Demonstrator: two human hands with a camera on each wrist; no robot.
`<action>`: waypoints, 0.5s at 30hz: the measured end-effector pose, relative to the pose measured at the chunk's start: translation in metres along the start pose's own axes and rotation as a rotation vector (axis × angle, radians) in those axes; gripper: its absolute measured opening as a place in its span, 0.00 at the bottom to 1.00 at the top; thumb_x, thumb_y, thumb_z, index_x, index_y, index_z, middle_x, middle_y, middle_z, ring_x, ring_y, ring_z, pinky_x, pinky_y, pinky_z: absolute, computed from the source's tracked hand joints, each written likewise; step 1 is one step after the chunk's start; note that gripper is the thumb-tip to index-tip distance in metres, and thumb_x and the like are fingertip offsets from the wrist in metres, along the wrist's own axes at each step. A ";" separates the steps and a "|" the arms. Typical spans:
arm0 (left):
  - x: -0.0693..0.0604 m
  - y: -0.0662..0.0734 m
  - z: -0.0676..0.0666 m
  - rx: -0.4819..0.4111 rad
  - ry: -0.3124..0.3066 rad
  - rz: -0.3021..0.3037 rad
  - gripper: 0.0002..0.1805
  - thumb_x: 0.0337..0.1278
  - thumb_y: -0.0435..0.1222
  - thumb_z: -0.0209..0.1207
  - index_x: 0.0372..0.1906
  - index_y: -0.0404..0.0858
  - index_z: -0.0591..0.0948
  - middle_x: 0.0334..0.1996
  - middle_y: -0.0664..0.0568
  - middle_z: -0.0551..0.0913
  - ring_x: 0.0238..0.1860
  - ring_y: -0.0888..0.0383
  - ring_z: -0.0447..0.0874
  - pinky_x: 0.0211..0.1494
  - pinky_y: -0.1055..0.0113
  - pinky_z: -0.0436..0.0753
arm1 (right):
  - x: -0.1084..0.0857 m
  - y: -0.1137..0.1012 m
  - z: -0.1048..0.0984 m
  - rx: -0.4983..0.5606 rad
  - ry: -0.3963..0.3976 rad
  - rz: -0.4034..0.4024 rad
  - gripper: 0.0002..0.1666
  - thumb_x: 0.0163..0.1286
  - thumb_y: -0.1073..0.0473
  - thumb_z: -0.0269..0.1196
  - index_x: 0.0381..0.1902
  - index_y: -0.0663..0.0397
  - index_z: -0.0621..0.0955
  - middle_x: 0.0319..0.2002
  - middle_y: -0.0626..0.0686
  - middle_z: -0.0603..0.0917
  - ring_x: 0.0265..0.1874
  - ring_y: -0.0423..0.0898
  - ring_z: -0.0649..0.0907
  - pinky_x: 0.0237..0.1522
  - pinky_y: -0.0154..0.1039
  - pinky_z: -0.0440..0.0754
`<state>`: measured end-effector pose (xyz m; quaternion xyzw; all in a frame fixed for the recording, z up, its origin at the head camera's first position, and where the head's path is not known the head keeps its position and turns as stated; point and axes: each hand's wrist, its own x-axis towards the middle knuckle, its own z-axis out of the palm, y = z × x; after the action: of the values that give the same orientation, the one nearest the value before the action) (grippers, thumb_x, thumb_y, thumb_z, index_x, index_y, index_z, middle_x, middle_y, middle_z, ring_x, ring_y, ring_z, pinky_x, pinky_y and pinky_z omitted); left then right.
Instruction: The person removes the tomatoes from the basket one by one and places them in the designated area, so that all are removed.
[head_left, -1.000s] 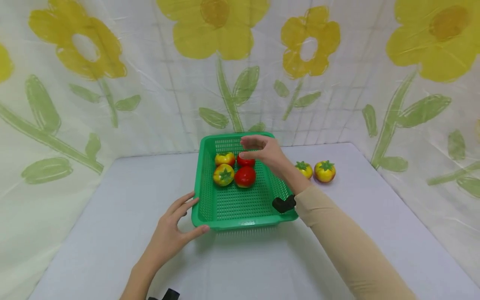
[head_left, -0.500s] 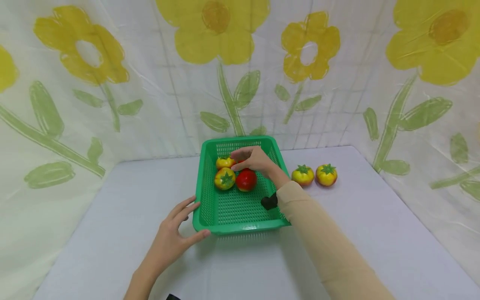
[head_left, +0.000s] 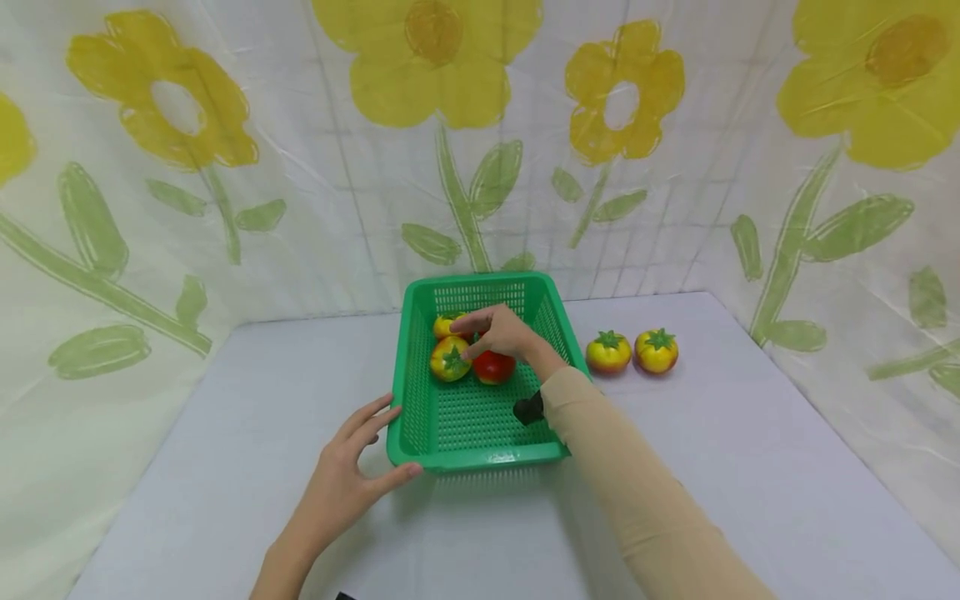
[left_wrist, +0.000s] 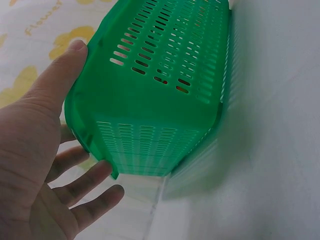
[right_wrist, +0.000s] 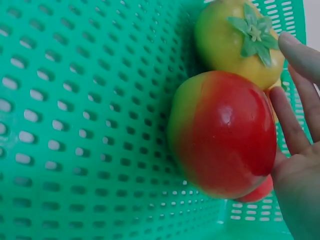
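Observation:
The green basket [head_left: 480,458] holds several toy tomatoes. My left hand [head_left: 337,479] rests on its near left corner; the left wrist view shows the thumb against the rim [left_wrist: 75,107] and the fingers loosely spread below it. Above the tomatoes is my right hand [head_left: 506,333], its thumb by the yellow tomato [head_left: 450,359] and its fingers over the back yellow one [head_left: 447,323]. The red tomato [right_wrist: 225,132] lies beside the palm in the right wrist view, with another red one partly hidden behind. Neither hand grips a tomato.
Two yellow-red tomatoes [head_left: 608,353] [head_left: 656,351] stand on the white table [head_left: 225,458] right of the basket. A flower-patterned sheet [head_left: 300,167] hangs behind the table. My right forearm crosses the basket's right rim.
My right hand has moved left and lower, from the back red tomato toward the yellow ones. The left hand stays at the basket's corner. The head view has shifted slightly.

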<state>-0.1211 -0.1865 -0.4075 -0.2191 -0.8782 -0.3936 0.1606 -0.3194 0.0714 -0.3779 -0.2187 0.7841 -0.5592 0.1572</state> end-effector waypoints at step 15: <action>0.002 0.003 0.000 0.014 0.007 -0.003 0.41 0.44 0.48 0.76 0.65 0.39 0.76 0.69 0.55 0.68 0.65 0.55 0.68 0.51 0.54 0.83 | 0.004 0.006 -0.001 -0.026 -0.063 0.012 0.30 0.53 0.75 0.73 0.56 0.61 0.83 0.54 0.54 0.83 0.56 0.48 0.79 0.55 0.38 0.80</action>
<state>-0.1210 -0.1848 -0.4049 -0.2151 -0.8808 -0.3883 0.1644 -0.3241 0.0723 -0.3830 -0.2335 0.7874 -0.5406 0.1825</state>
